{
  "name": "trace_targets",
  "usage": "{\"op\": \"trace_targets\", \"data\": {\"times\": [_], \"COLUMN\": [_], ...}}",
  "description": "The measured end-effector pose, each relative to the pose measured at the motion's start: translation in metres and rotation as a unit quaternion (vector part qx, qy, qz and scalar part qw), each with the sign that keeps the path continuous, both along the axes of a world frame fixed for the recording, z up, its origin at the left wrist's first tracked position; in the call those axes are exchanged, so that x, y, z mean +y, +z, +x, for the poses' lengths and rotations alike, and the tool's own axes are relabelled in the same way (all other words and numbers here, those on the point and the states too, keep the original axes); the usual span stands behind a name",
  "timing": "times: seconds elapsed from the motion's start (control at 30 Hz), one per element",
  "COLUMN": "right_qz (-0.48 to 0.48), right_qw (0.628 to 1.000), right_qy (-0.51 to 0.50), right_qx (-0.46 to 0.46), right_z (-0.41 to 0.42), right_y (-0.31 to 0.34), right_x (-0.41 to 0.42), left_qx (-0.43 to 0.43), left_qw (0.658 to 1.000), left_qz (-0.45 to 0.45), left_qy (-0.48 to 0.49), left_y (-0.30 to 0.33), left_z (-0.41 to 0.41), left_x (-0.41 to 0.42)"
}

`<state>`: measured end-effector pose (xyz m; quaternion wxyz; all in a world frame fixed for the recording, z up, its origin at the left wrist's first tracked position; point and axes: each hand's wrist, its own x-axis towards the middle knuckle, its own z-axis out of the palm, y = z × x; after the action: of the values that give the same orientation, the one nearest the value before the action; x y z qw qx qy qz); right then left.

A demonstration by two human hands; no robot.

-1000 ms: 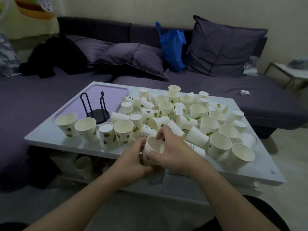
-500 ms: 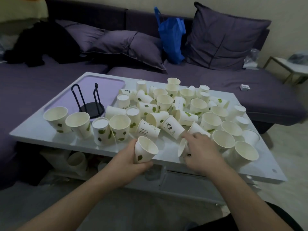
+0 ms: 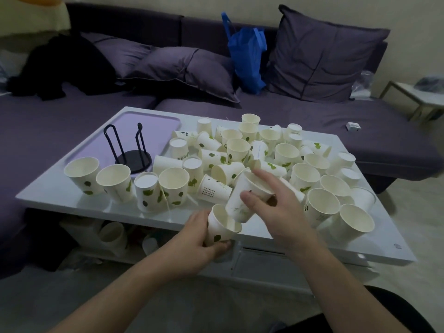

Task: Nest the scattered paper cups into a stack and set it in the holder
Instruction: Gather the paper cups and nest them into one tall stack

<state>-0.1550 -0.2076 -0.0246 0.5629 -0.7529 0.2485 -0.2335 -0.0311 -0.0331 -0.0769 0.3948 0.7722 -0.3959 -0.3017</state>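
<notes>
Head view: each hand point(image 3: 276, 207) grips a tapered, leaf-printed paper cup point(image 3: 242, 200).

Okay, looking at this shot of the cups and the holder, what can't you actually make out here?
Head view only:
- Whether the cup in the left hand is one cup or several nested: its fingers cover the lower wall.
- Printed text on the lying cup: too small.
- Items on the shelf under the table: dark, cut off by the tabletop.
- The right hand hides part of its cup and the cups behind it.
</notes>
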Motion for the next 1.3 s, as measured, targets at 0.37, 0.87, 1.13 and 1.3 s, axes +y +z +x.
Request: {"op": "trace_targets", "data": {"times": [0.37,0.87,1.13,1.3], "right_qz": [-0.037,-0.469,-0.468,-0.432], "right_qw": [0.962,0.833,0.83,0.858], "right_qy": [0.247,0.1,0.075,0.018], "right_qx": [0.109,0.278,0.292,0.279], "right_z": [0.01,0.095,0.094,0.061], "right_y": [-0.016,-0.025,-0.029,0.005], "right_x": [0.021,0.016,0.025,0.003], "left_qx": [0.007,-0.049,-0.049,-0.061], "left_qw": [0.993,0.974,0.978,0.979], "left_qz": [-0.085,-0.059,-0.039,-0.036], "left_qy": [0.083,0.212,0.201,0.189], "left_y": [0.002,0.001,0.01,0.014], "left_z": [-0.002,0.028,0.031,0.025], "left_x": [-0.003,0.01,0.013,0.004]}}
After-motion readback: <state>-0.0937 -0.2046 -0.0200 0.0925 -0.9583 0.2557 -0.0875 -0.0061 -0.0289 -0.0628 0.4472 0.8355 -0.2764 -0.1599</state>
